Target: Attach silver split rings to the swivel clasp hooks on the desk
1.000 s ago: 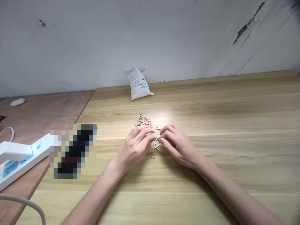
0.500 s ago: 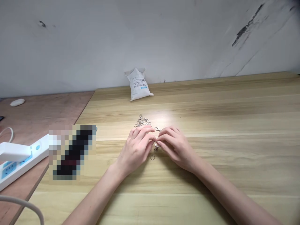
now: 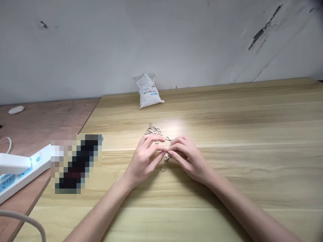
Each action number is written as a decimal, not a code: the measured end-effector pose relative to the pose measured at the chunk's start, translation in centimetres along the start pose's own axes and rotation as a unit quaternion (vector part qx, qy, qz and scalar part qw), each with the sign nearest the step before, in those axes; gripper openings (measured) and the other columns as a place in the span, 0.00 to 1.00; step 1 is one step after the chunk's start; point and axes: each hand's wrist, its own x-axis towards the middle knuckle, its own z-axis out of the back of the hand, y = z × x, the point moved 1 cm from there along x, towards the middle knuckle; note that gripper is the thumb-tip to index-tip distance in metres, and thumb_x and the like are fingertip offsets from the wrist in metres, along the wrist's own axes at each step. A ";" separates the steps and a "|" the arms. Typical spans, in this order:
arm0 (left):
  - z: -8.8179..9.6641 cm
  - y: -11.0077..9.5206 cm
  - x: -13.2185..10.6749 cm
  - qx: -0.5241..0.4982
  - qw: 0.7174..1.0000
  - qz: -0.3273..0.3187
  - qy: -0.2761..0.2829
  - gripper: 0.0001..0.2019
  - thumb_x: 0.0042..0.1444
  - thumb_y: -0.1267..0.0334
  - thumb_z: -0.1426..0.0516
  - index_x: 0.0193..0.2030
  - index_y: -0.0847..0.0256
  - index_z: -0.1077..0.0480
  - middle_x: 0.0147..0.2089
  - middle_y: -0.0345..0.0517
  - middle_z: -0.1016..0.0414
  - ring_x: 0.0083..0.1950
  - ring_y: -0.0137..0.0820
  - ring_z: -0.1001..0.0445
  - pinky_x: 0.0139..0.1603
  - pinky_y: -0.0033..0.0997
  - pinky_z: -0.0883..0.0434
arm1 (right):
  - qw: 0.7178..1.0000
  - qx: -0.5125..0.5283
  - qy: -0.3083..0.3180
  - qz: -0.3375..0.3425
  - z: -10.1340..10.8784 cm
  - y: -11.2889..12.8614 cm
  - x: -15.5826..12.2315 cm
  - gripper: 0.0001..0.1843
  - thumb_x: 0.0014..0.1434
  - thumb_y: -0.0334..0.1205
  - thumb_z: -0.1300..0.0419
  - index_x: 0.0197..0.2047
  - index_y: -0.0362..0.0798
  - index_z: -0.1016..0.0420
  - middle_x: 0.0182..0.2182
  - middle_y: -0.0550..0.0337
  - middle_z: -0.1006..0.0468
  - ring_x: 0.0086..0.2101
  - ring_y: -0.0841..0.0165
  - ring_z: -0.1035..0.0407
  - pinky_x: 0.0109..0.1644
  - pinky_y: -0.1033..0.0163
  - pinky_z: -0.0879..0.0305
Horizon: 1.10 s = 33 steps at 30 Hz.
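Note:
My left hand [image 3: 146,158] and my right hand [image 3: 188,156] meet fingertip to fingertip over the table. Thumb and index finger of each are pinched together, and whatever small piece they hold is hidden between them. Just below the fingertips shows a small metal swivel clasp [image 3: 167,157]; I cannot tell whether it hangs from the fingers or lies on the table. A metal ring [image 3: 163,169] lies nearer to me. Another clasp [image 3: 168,138] sits beside my right fingers, partly covered. Beyond my left fingers is a loose pile of silvery swivel clasps [image 3: 153,130].
A white plastic packet [image 3: 150,95] with a printed label stands at the back by the wall. To the left are a blurred-out dark object [image 3: 78,164], a white power strip [image 3: 41,158] with a plug in it, a cable [image 3: 27,218] and a white oval object [image 3: 16,110].
The whole view has shifted slightly. My left fingers have opened out a little from each other, with the pinch kept. The clasps, ring and packet stay in place.

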 end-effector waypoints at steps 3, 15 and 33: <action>0.3 -0.1 0.1 0.066 0.998 -0.013 0.009 0.05 0.62 0.71 0.44 0.40 0.59 0.28 0.53 0.47 0.27 0.58 0.38 0.33 0.57 0.41 0.35 | 1.000 0.002 0.010 0.005 0.1 -0.1 0.0 0.06 0.66 0.37 0.44 0.36 0.49 0.27 0.36 0.57 0.26 0.41 0.65 0.35 0.48 0.55 0.39; 0.1 0.4 0.1 0.226 0.974 -0.015 0.015 0.05 0.61 0.70 0.46 0.37 0.60 0.29 0.53 0.47 0.25 0.61 0.40 0.32 0.64 0.47 0.41 | 0.958 -0.227 -0.094 0.146 -0.3 2.5 -0.1 0.07 0.61 0.32 0.41 0.30 0.48 0.28 0.32 0.59 0.23 0.38 0.65 0.31 0.53 0.53 0.39; 0.4 -0.2 0.0 0.197 0.980 -0.014 0.007 0.05 0.62 0.70 0.47 0.42 0.59 0.31 0.59 0.50 0.30 0.67 0.42 0.39 0.66 0.51 0.42 | 0.970 -0.217 -0.050 0.100 1.1 -0.2 0.4 0.07 0.65 0.35 0.42 0.34 0.48 0.26 0.40 0.56 0.23 0.51 0.60 0.33 0.58 0.47 0.42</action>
